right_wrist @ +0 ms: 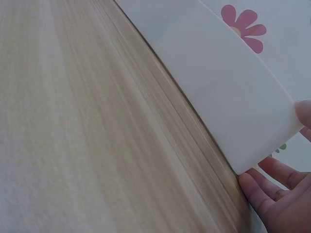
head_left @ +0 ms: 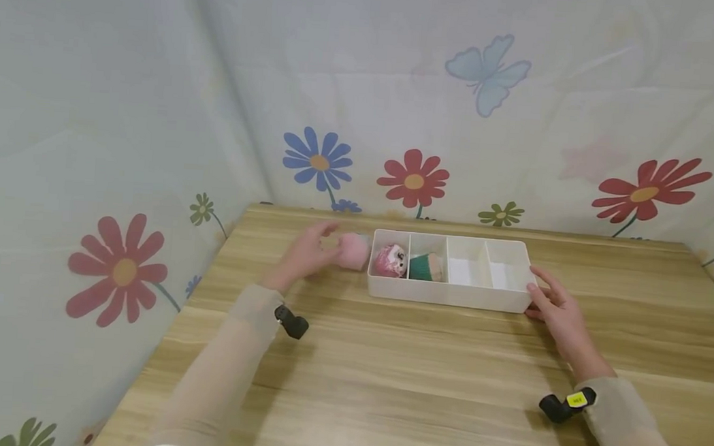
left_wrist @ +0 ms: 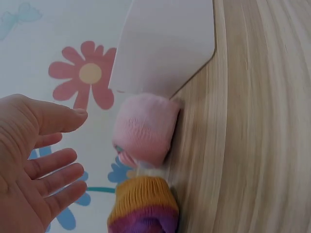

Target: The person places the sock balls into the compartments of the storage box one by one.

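A white divided box (head_left: 451,295) lies lengthwise on the table. Its leftmost compartment holds a rolled pink-and-white patterned sock (head_left: 389,260), and the one beside it a green-and-beige rolled sock (head_left: 426,267). My right hand (head_left: 562,321) grips the box's right end, thumb at the rim and fingers around the corner. Just left of the box sits a pink rolled sock (left_wrist: 146,128). My left hand (left_wrist: 41,170) is beside it with spread, relaxed fingers, apart from it in the left wrist view. A mustard-and-purple rolled sock (left_wrist: 145,204) lies near the pink one; the left hand hides it in the head view.
The wood-grain table (head_left: 409,376) extends in front of the box and to both sides. Behind it hangs a pale cloth (head_left: 372,81) printed with flowers and a butterfly. Another stretch of this cloth closes off the left side.
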A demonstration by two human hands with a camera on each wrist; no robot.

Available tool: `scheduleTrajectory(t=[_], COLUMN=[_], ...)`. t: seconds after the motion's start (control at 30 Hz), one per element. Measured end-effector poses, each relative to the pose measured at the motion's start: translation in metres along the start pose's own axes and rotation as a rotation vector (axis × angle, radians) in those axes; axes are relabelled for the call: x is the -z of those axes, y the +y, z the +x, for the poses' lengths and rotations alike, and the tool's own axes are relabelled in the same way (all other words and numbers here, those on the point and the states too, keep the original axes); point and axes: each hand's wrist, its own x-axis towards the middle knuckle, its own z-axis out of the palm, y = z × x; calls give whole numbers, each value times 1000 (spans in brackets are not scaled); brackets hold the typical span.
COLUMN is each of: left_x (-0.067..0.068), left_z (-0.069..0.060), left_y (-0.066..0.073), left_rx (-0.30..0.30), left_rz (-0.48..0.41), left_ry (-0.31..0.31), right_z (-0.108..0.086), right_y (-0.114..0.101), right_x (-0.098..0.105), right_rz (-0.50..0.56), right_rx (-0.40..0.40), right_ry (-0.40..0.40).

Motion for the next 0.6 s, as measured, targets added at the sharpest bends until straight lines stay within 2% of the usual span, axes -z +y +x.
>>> scheduleTrajectory(t=[0.27,0.47,0.6], left_x=[11,13,13], left_z=[-10,-14,-18], left_y=[-22,-37,-43], left_rx=[-1,47,56], left_rz=[18,41,45], left_ry=[7,1,-5], right_z=[0,0,1], right_y=[-1,-1,0], right_x=[0,1,2], right_rz=[-3,-5,-13], right_rx=[3,7,15], right_ry=[-4,-10,-9])
